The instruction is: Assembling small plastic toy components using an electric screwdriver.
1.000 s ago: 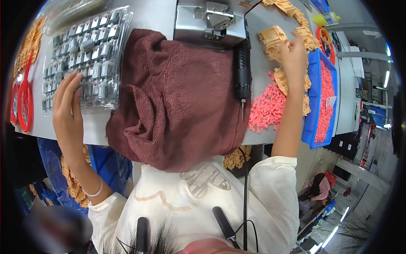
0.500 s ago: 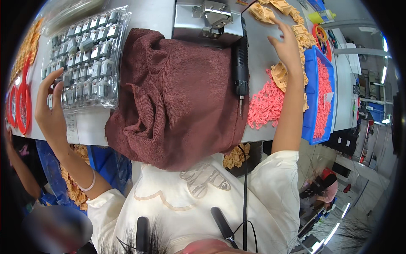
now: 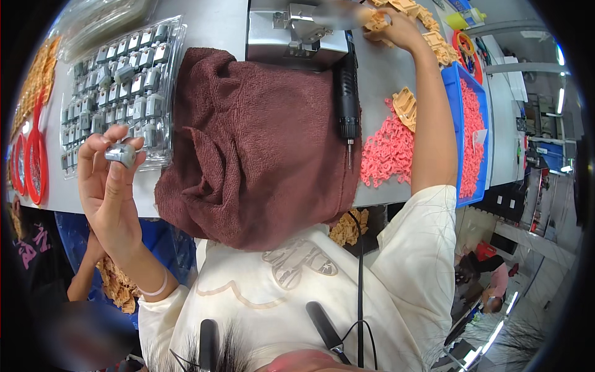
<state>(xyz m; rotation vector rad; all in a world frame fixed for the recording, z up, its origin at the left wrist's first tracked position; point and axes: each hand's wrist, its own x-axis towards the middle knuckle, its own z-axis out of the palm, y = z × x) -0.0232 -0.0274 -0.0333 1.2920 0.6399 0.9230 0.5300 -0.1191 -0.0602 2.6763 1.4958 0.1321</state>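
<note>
Small silver motor [image 3: 121,155] sits pinched between the thumb and fingertips of the left hand [image 3: 111,204], which I see raised at the near side of a clear plastic tray [image 3: 176,87] holding rows of grey motors [image 3: 150,79]. Over on the far right, I make out the right hand [image 3: 396,30] with its fingers bent around a tan plastic part [image 3: 377,22], beside a metal fixture [image 3: 263,46]; a blurred streak there hides the finer detail from me. Between the hands I have a maroon cloth [image 3: 266,136] spread over the table edge, with a black electric screwdriver [image 3: 348,96] lying along its right side. Beyond that tool I see loose pink pieces [image 3: 387,158] heaped on the table, another tan part [image 3: 405,108] touching the heap, and a blue bin [image 3: 457,96] containing more pink pieces.
</note>
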